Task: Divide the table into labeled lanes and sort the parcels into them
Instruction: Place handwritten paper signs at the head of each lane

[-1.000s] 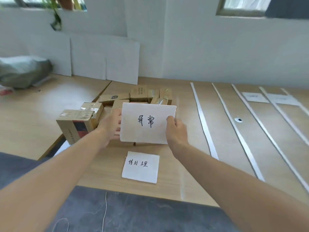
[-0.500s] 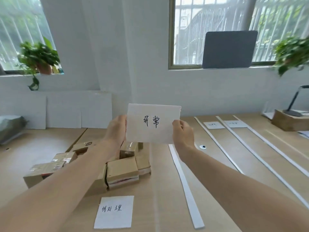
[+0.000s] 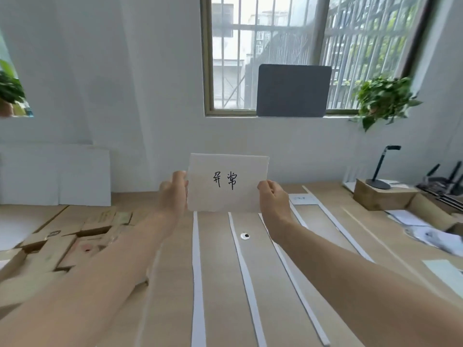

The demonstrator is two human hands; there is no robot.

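head view: left hand (image 3: pixel 174 194) and right hand (image 3: pixel 273 196) pinch the side edges of a white label card (image 3: pixel 228 182) handwritten 异常, held upright in the air above the cable grommet (image 3: pixel 245 236). white lane strips (image 3: pixel 198 259) already run on both sides of the grommet, and a small label (image 3: pixel 302 198) lies beyond it to the right. cardboard parcels (image 3: pixel 62 246) lie heaped well left of the grommet, unsorted, and this card is not yet placed.

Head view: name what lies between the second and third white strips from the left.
A small round grommet; otherwise bare tabletop, shown in the head view.
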